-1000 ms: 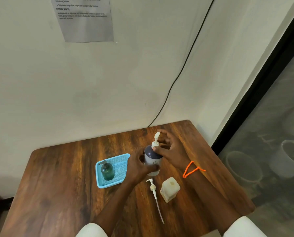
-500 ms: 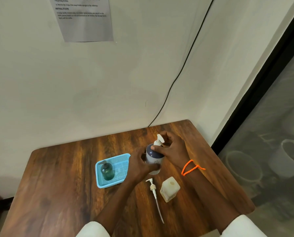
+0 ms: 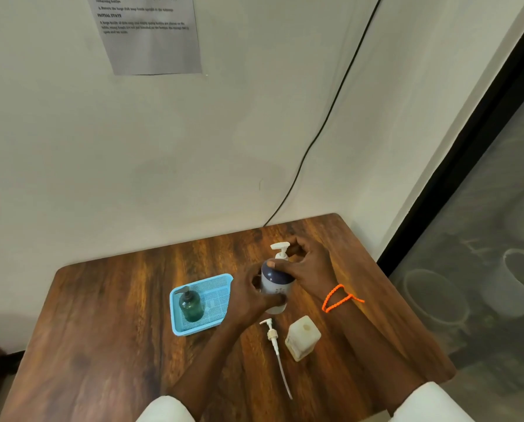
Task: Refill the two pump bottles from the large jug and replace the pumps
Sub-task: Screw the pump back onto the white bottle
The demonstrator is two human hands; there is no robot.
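Here the left hand (image 3: 248,295) grips the upright white bottle (image 3: 275,287); the right hand (image 3: 307,266) pinches its pump (image 3: 280,249), nozzle pointing left.

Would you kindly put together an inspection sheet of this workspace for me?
Surface: wooden table, dry.
Job's things: navy-and-white pump bottle, upright, pump on; green pump bottle upright in blue basket; loose pump lying flat; pale jug beside it.
Clutter: nothing seen.
Hands: left hand grips the navy bottle's body; right hand on its collar.
Cables: black cable down the wall.
Surroundings: printed sheet on wall; pots behind glass.
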